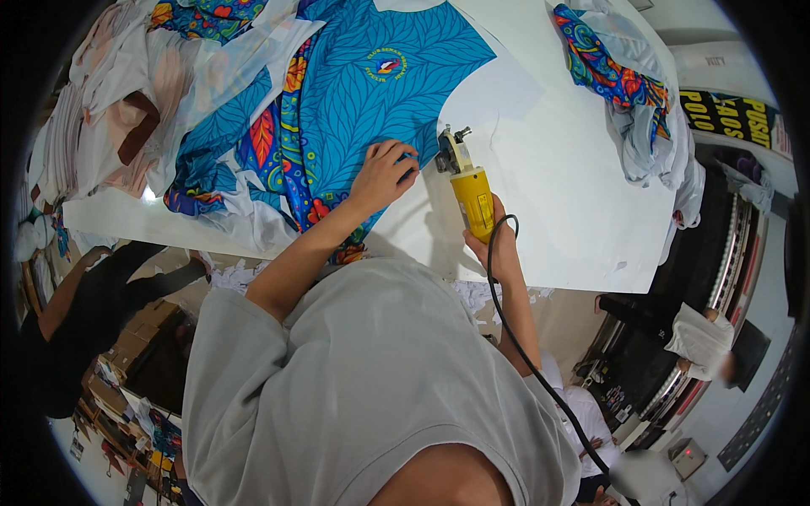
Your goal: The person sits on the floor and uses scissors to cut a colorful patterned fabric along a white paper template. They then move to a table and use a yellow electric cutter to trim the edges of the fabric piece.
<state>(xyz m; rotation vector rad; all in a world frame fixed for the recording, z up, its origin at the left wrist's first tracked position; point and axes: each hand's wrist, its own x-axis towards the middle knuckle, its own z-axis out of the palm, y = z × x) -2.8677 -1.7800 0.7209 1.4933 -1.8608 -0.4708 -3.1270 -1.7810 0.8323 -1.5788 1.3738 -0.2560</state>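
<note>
My right hand (506, 251) is wrapped round the yellow body of an electric rotary fabric cutter (475, 202). The cutter's metal head sits at the right edge of a blue leaf-patterned fabric panel (353, 110), which bears a small round emblem. On that panel's lower part rests my left hand (385, 177), fingers spread and somewhat bent, just left of the cutter head. White material (498, 88) borders the panel's cut-out curve. A strip with bright flowers (293, 143) runs along the panel's left side. My left palm's underside is hidden.
A white table (582, 240) carries everything. Stacked pale fabric (110, 110) lies at the left; a heap of floral and white pieces (629, 101) hangs over the right edge. The cutter's black cord (540, 375) passes my right forearm. Other people stand left and right, beside a long machine (726, 261).
</note>
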